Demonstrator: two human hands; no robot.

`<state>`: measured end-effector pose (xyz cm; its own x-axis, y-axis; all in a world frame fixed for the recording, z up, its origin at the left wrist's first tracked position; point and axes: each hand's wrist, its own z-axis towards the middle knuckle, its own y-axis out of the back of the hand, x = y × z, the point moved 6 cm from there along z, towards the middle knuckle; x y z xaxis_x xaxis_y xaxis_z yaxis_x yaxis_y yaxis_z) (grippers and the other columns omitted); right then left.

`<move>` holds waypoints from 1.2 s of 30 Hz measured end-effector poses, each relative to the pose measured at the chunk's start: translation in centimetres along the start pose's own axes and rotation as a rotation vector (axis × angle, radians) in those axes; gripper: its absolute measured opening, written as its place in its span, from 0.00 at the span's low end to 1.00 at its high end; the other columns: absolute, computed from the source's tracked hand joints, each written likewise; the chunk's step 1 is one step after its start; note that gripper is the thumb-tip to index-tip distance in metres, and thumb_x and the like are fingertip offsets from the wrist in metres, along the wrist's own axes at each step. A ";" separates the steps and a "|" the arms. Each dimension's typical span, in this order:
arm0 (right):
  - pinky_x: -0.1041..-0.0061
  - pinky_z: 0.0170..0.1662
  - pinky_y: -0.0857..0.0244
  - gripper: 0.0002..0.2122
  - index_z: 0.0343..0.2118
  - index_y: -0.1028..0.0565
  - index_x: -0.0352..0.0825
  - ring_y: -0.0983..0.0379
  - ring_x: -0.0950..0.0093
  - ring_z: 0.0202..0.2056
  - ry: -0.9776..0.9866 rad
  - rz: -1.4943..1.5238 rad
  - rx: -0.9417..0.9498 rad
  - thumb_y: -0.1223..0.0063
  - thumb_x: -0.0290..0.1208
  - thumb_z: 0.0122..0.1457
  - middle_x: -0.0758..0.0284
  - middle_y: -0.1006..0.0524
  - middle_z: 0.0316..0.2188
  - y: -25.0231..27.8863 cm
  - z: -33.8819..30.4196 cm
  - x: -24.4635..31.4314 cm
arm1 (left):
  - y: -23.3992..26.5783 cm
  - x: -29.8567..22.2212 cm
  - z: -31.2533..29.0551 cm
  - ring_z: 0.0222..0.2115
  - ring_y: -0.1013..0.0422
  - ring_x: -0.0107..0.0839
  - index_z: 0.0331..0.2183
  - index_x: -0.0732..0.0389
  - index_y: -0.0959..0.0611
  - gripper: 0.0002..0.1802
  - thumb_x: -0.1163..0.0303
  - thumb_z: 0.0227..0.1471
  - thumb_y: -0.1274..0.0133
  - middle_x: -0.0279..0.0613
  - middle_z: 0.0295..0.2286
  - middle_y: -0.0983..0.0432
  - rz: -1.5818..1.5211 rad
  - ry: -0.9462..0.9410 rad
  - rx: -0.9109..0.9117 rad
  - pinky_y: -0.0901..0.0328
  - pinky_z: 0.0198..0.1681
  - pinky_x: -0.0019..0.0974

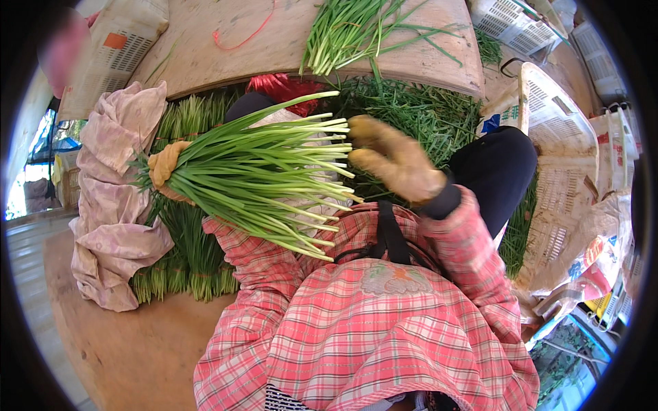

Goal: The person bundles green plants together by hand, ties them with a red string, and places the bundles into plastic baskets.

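Green stalks fan from the clenched left grip — right grip half-spread, empty, clear of the board edge.

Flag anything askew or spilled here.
A red string lies loose on the board, and some stems stray rightward from the pile there. Nearer the person, greens lie in a tangled heap, unlike the aligned bunch in the left hand.

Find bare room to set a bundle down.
Bare: lower board, below the cloth and bundles, left of the jacket; upper board, between red string and loose stalks. Crowded: just below the upper board, with leaf pile, right hand and held bunch.
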<state>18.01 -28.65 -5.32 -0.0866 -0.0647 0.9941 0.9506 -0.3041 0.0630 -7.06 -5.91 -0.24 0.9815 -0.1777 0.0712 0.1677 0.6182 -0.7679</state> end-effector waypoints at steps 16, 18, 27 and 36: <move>0.74 0.36 0.32 0.08 0.35 0.22 0.33 0.26 0.70 0.32 0.120 -0.217 -0.185 0.42 0.21 0.50 0.62 0.24 0.31 3.6 -2.8 3.7 | 2.1 1.1 -0.9 0.20 0.41 0.19 0.22 0.52 0.31 0.08 0.69 0.52 0.53 0.23 0.16 0.36 0.204 0.357 -0.169 0.44 0.33 0.27; 0.72 0.33 0.32 0.09 0.32 0.22 0.32 0.27 0.69 0.29 0.300 -0.259 -0.106 0.39 0.31 0.50 0.62 0.24 0.28 0.6 -1.7 6.9 | 0.8 2.8 -0.8 0.22 0.42 0.20 0.23 0.52 0.30 0.07 0.69 0.53 0.55 0.23 0.17 0.36 0.164 0.440 -0.108 0.44 0.37 0.28; 0.67 0.26 0.36 0.04 0.23 0.28 0.38 0.30 0.67 0.22 0.450 -0.683 -0.145 0.45 0.24 0.43 0.65 0.31 0.19 -1.9 -0.5 6.9 | 1.4 3.3 -0.8 0.19 0.43 0.19 0.25 0.55 0.30 0.06 0.68 0.52 0.52 0.25 0.15 0.39 0.190 0.394 -0.223 0.45 0.30 0.27; 0.69 0.24 0.36 0.10 0.34 0.25 0.35 0.31 0.64 0.20 0.423 -0.943 0.013 0.45 0.32 0.51 0.63 0.29 0.22 -5.7 0.4 6.4 | 1.3 6.2 -1.4 0.20 0.41 0.20 0.23 0.55 0.32 0.07 0.71 0.51 0.51 0.25 0.16 0.38 0.240 0.483 -0.205 0.43 0.32 0.27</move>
<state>12.13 -26.98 0.67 -0.8935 -0.1348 0.4284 0.4450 -0.3941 0.8042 -0.89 -7.32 -1.69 0.8282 -0.4101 -0.3820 -0.1229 0.5321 -0.8377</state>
